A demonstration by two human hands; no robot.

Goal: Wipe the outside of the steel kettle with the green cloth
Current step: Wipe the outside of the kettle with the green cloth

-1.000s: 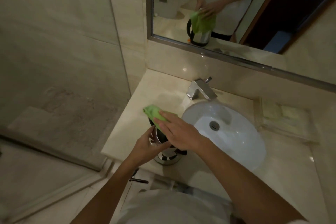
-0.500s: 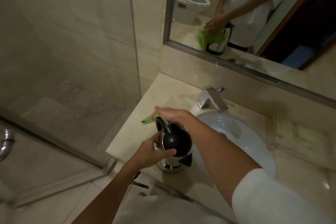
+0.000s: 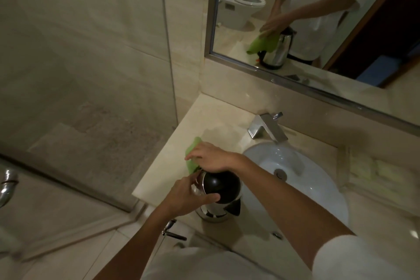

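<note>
The steel kettle (image 3: pixel 221 191) with a black lid stands on the beige counter (image 3: pixel 211 120), left of the basin. My left hand (image 3: pixel 188 196) grips its near side, thumb across the black lid. My right hand (image 3: pixel 212 158) reaches over the kettle's far side and presses the green cloth (image 3: pixel 192 154) against its outer wall; only a fold of cloth shows past my fingers. In the mirror (image 3: pixel 318 18) the reflection shows the cloth draped over the kettle's upper side under that hand.
A white round basin (image 3: pixel 304 179) with a chrome tap (image 3: pixel 266 128) lies right of the kettle. A clear tray (image 3: pixel 363 166) sits at the far right of the counter. A glass shower panel (image 3: pixel 168 52) rises on the left. The counter's front edge is just below the kettle.
My right hand has slid the green cloth from the top of the kettle around to its far left side. The left hand still holds the kettle. The camera has shifted left.
</note>
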